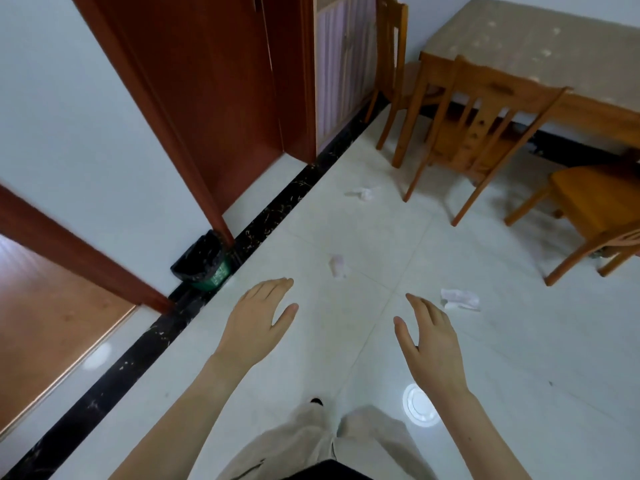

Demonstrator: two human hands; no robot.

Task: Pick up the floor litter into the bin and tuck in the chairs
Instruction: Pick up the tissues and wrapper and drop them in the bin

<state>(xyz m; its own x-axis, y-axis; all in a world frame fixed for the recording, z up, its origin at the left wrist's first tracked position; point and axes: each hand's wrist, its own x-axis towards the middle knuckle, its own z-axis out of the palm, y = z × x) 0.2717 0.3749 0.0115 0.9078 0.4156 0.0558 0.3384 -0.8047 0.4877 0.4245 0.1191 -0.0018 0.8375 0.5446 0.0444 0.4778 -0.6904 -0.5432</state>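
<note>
Three crumpled paper scraps lie on the white tiled floor: one (460, 299) just right of my right hand, one (338, 265) between and beyond my hands, one (363, 194) farther off near the chairs. A green bin (202, 259) with a black liner stands by the wall at the left. My left hand (258, 322) and my right hand (429, 344) hover above the floor, both empty with fingers spread. A wooden chair (485, 133) stands pulled out from the table (540, 50). Another chair (588, 209) stands at the right, away from the table.
A third chair (393, 57) stands at the table's left end beside a cabinet (343, 64). Brown door frames (194, 98) line the left wall, with a black floor strip (270, 216) along it. My legs (311, 441) show at the bottom.
</note>
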